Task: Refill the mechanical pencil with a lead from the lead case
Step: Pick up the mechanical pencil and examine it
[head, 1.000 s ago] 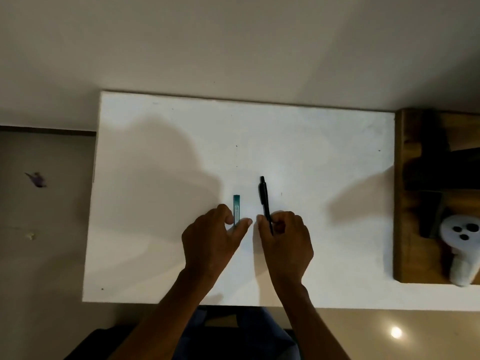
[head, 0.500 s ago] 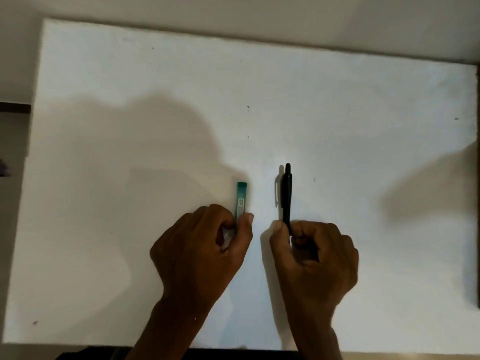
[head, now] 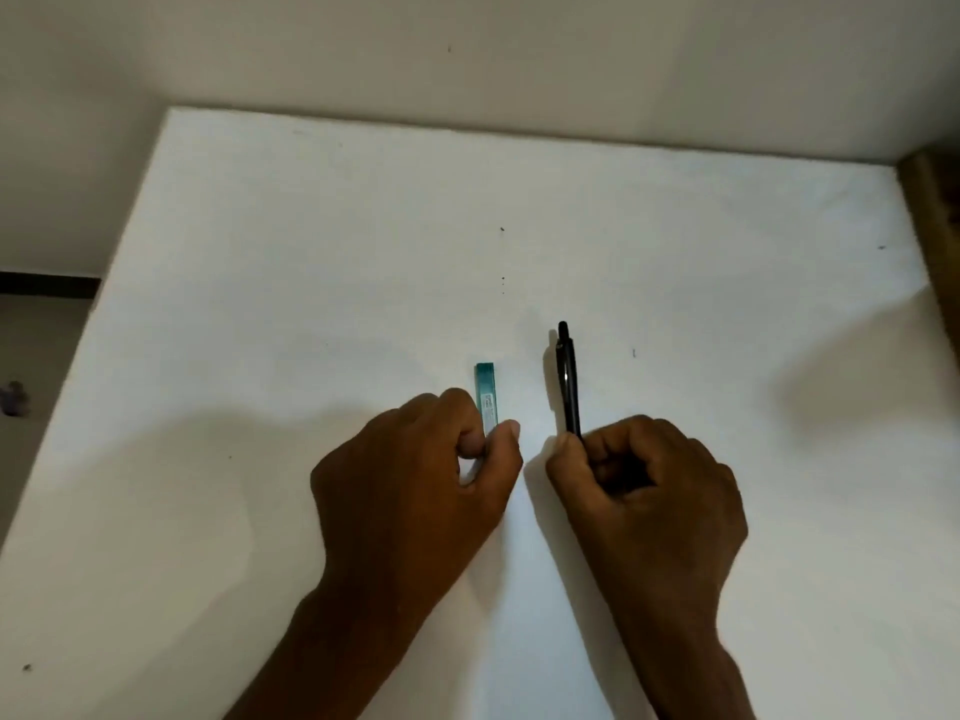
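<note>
A slim teal lead case (head: pixel 486 392) points away from me on the white table (head: pixel 311 252). My left hand (head: pixel 410 491) pinches its near end between thumb and fingers. To its right a black mechanical pencil (head: pixel 568 379) stands up out of my right hand (head: pixel 649 496), which is closed around its lower part, with the clip end pointing away. The pencil's tip and the near end of the case are hidden inside the hands.
A wooden surface (head: pixel 935 200) borders the table at the far right. A pale wall runs behind the table's far edge. The floor shows at the left, with a small purple scrap (head: pixel 14 398).
The view has moved in closer over the table, then tilted. Both hands have closed more tightly on the case and the pencil; the pencil stands more upright.
</note>
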